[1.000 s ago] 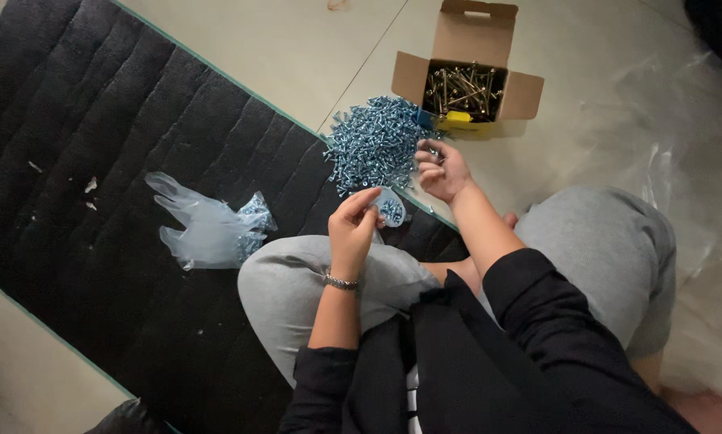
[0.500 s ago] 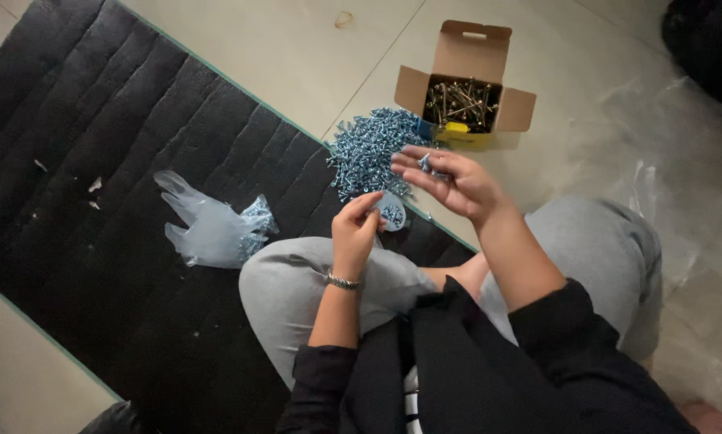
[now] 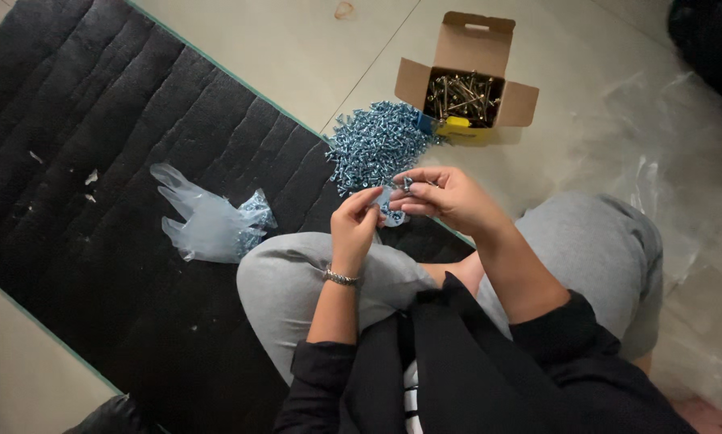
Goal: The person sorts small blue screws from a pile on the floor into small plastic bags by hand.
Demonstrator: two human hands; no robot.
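The right hand point(image 3: 445, 197) is pinching a small screw point(image 3: 408, 185) between its fingertips, just above the heap of bluish screws point(image 3: 375, 145) on the black mat point(image 3: 79, 120). The left hand point(image 3: 354, 221) is gripping a small clear bag point(image 3: 389, 210), touching the right, near the open cardboard box point(image 3: 467, 80)

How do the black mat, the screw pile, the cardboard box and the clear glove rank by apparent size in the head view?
1. black mat, by far the largest.
2. cardboard box, flaps open, and the screw pile: too alike to rank.
3. clear glove, looks smallest, though not by much.
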